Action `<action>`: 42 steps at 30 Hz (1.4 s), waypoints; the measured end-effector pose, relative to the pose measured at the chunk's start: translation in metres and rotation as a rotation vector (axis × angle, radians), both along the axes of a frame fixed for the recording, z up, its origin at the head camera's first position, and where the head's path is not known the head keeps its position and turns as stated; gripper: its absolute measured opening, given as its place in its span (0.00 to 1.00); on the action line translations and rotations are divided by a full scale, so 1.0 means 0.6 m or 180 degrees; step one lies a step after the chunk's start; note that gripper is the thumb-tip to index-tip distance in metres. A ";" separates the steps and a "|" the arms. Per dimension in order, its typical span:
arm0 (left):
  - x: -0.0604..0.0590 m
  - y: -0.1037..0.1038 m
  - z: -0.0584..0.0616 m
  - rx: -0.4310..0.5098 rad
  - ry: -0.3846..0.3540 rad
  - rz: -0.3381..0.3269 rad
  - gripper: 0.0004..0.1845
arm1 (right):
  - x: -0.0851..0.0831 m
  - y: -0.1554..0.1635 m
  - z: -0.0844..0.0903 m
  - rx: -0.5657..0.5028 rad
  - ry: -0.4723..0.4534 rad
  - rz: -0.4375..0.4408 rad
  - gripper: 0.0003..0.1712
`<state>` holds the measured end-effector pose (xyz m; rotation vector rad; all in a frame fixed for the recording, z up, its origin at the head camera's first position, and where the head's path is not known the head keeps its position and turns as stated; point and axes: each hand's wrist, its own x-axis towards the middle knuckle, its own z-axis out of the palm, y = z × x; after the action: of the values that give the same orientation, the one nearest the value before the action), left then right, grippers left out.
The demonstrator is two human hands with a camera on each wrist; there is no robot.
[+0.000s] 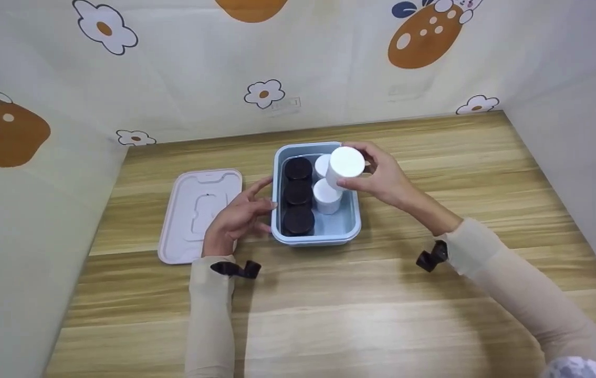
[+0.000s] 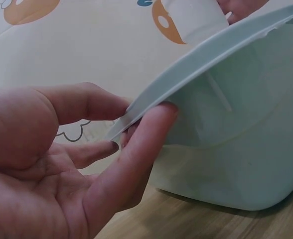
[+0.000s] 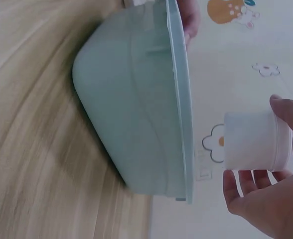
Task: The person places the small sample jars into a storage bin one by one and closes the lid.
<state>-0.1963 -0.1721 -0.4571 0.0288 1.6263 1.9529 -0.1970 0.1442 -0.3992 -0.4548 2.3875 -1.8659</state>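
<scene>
A light blue container (image 1: 351, 227) stands mid-table. Its left column holds three black-lidded jars (image 1: 298, 193); two white jars (image 1: 326, 198) stand in its right column. My right hand (image 1: 361, 170) grips a third white jar (image 1: 345, 164) just above the container's far right part, thumb on one side and fingers on the other. The right wrist view shows that jar (image 3: 251, 140) held clear of the container's rim (image 3: 179, 99). My left hand (image 1: 255, 210) rests against the container's left wall. In the left wrist view its fingertips (image 2: 159, 117) touch the rim (image 2: 206, 59) with fairly straight fingers.
A pink lid (image 1: 198, 215) lies flat on the wooden table (image 1: 382, 315) left of the container, partly under my left hand. Patterned fabric walls (image 1: 303, 63) close off the back and both sides. Bare wood stretches in front and to the right.
</scene>
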 end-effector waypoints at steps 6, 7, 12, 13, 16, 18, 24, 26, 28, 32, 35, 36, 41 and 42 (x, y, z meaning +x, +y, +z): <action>0.001 0.001 0.001 -0.0022 -0.0027 0.0015 0.41 | 0.027 -0.004 -0.004 0.0389 0.0220 0.0530 0.43; 0.001 0.001 0.001 -0.0014 -0.0029 0.0008 0.41 | 0.031 -0.005 -0.006 0.0432 0.0250 0.0592 0.43; 0.001 0.001 0.001 -0.0029 -0.0008 0.0005 0.41 | 0.041 -0.010 -0.014 0.0588 0.0307 0.0831 0.43; 0.001 0.001 0.001 -0.0030 -0.0007 0.0011 0.41 | 0.042 -0.011 -0.015 0.0663 0.0346 0.0876 0.43; 0.001 0.001 0.001 -0.0017 -0.0010 0.0012 0.41 | 0.045 -0.015 -0.018 0.0898 0.0437 0.1005 0.43; 0.001 0.001 0.001 0.0012 -0.0015 0.0006 0.41 | 0.044 -0.017 -0.020 0.1049 0.0503 0.1086 0.44; -0.001 0.001 0.000 0.0022 -0.0029 0.0039 0.40 | 0.039 -0.024 -0.013 0.1170 0.0496 0.1283 0.44; -0.002 0.001 -0.001 0.0002 -0.0029 0.0042 0.40 | 0.038 -0.026 -0.008 0.1222 0.0481 0.1347 0.43; -0.002 0.000 -0.001 -0.0009 -0.0031 0.0042 0.40 | 0.038 -0.028 -0.008 0.1338 0.0509 0.1416 0.41; -0.003 -0.001 0.000 -0.0055 -0.0034 0.0055 0.40 | 0.038 -0.032 -0.008 0.1602 0.0638 0.1508 0.37; -0.002 0.000 0.000 -0.0076 -0.0031 0.0053 0.40 | 0.038 -0.036 -0.012 0.1755 0.0803 0.1502 0.35; -0.002 0.000 0.000 -0.0085 -0.0030 0.0048 0.40 | 0.038 -0.037 -0.013 0.1810 0.0835 0.1483 0.35; 0.001 0.000 0.001 -0.0041 -0.0035 0.0032 0.41 | 0.041 -0.044 -0.019 0.2031 0.0890 0.1325 0.36; 0.001 0.000 0.001 -0.0020 -0.0040 0.0039 0.40 | 0.042 -0.045 -0.018 0.2061 0.0884 0.1304 0.36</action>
<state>-0.1958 -0.1718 -0.4566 0.0040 1.6281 1.9531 -0.1720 0.1173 -0.4103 -1.0691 2.6101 -0.8456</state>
